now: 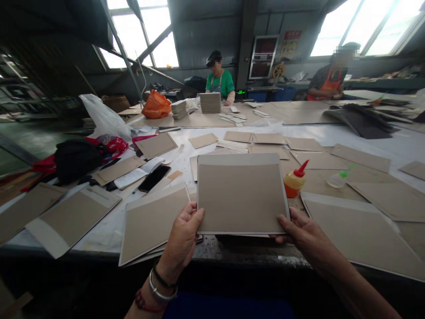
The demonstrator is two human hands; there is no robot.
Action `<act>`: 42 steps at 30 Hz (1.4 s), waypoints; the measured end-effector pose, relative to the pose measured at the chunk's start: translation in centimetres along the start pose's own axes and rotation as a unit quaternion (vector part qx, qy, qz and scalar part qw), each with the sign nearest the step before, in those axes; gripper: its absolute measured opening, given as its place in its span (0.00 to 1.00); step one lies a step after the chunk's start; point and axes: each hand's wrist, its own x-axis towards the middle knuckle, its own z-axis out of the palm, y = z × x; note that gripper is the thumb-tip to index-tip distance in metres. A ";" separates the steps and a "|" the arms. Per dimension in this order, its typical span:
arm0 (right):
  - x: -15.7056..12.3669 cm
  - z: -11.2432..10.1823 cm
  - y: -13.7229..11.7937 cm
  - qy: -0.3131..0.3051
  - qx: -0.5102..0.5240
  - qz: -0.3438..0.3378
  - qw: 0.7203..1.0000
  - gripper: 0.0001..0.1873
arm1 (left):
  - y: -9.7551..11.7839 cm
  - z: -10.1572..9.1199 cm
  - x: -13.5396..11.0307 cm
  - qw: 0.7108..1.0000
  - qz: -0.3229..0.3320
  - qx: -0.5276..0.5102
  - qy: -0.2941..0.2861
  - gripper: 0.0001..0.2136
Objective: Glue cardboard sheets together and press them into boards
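The left hand [186,228] and right hand [303,228] grip a grey-brown board [241,197] near its lower corners, probably to keep it level, above the table's [96,239] near edge. A red-tipped bottle [294,182] stands upright just beyond, seemingly for easy reach.

Left grip [186,226] partly hidden behind board [241,197]; small far-right panel [415,169] cut by edge; poster [291,44] lettering too small.

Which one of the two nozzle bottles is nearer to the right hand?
The red-nozzled bottle with orange contents; the clear, green-nozzled bottle is farther from the right hand.
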 end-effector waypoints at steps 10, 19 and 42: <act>0.4 1.3 0.0 -0.012 0.017 0.007 1.000 0.18 | -0.7 -1.2 -0.1 0.997 -0.023 0.024 0.065 0.24; 0.5 1.8 -0.3 -0.019 -0.089 0.003 0.996 0.17 | -1.2 -1.6 0.0 0.993 -0.039 0.023 0.106 0.24; 0.5 2.9 1.1 -0.002 -0.098 0.004 0.995 0.14 | -3.2 -1.7 0.1 0.987 0.019 0.066 0.142 0.15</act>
